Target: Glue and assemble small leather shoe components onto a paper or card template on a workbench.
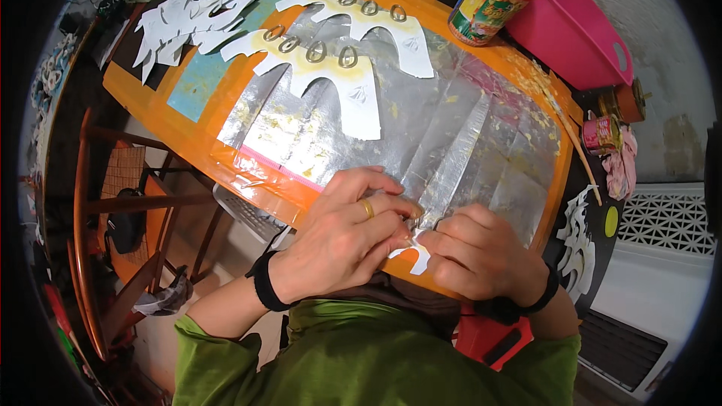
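Close to my body at the table's near edge, my left hand [342, 229] and my right hand [475, 249] pinch a small curved white cut-out [421, 262] between them. Most of that cut-out is hidden by my fingers. Beyond my hands lie two larger white cut-outs, a nearer one [359, 98] and a farther one [412, 49], each smeared yellowish along the top. Several oval metal rings stand along their upper edges, including one ring [347, 57] on the nearer piece. Both pieces lie on a shiny silver sheet [444, 128] with yellow smears.
A pile of white cut-outs [188, 19] lies far left, more cut-outs [577, 244] at the right edge. A red-lidded can [489, 4], a pink basin [575, 15] and a thin stick [575, 139] line the right side. A wooden chair [143, 203] stands left.
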Tool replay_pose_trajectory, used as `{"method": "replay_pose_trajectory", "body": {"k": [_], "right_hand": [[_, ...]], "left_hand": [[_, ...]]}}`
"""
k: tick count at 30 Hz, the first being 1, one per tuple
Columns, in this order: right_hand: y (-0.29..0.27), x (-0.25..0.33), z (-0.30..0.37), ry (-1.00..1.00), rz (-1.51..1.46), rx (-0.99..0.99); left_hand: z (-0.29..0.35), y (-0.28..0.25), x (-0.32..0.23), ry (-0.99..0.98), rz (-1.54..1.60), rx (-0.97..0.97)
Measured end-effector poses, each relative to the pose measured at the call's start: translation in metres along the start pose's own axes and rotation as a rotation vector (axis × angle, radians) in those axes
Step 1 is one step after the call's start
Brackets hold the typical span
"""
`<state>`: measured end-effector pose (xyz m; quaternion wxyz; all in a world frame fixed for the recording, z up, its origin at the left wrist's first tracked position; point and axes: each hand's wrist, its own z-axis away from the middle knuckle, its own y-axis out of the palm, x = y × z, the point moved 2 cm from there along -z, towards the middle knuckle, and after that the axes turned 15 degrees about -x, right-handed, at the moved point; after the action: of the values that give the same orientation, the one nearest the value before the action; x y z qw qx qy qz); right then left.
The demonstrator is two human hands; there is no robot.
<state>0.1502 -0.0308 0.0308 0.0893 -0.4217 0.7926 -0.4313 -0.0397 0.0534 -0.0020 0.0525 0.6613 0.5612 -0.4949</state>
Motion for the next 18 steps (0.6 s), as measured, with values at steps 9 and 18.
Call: {"method": "replay_pose_trajectory", "body": {"k": [9, 18], "right_hand": [[-0.0012, 0.0039, 0.0001, 0.011, 0.078, 0.011], [-0.0019, 0.0046, 0.0005, 0.062, 0.071, 0.065]], "left_hand": [[-0.0027, 0.0000, -0.0027, 0.040, 0.037, -0.034], [0.0015, 0.0011, 0.0008, 0.075, -0.016, -0.022]]}}
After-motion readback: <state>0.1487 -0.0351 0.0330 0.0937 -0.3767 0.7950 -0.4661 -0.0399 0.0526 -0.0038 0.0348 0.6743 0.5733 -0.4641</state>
